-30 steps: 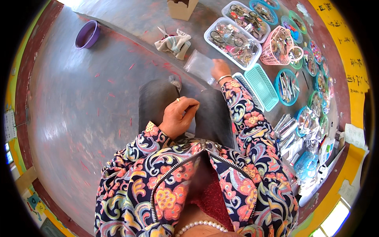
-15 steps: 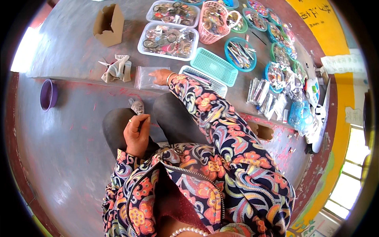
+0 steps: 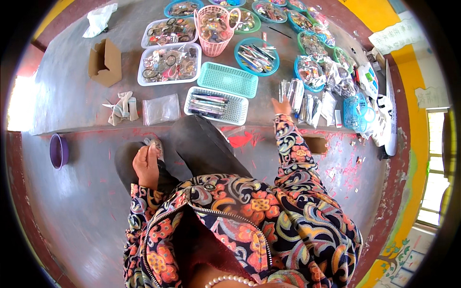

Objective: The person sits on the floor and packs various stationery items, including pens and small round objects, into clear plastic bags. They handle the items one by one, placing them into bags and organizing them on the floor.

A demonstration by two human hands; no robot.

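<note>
My left hand (image 3: pixel 145 166) is held above my left knee, fingers curled together; whatever they may hold is hidden. My right hand (image 3: pixel 282 106) reaches to the ledge's front right, thumb apart from the fingers, at the left edge of several clear packs of pens (image 3: pixel 296 96). The fingertips are small and partly lost against the packs. Left of that hand, a white perforated basket (image 3: pixel 237 109) holds a row of pens (image 3: pixel 208 104). A stack of clear plastic bags (image 3: pixel 162 109) lies beside it.
Behind are a turquoise basket (image 3: pixel 228 79), a blue bowl of pens (image 3: pixel 263 69), tubs of bagged hair ties (image 3: pixel 169 79) and a pink basket (image 3: pixel 213 49). Scissors with a cloth (image 3: pixel 124 109) and an open cardboard box (image 3: pixel 114 62) stand left. A purple bucket (image 3: pixel 58 151) is on the floor.
My right hand has left the stack of clear bags and moved right to the packs of pens. My left hand stays closed near my knee. The view has shifted to the right.
</note>
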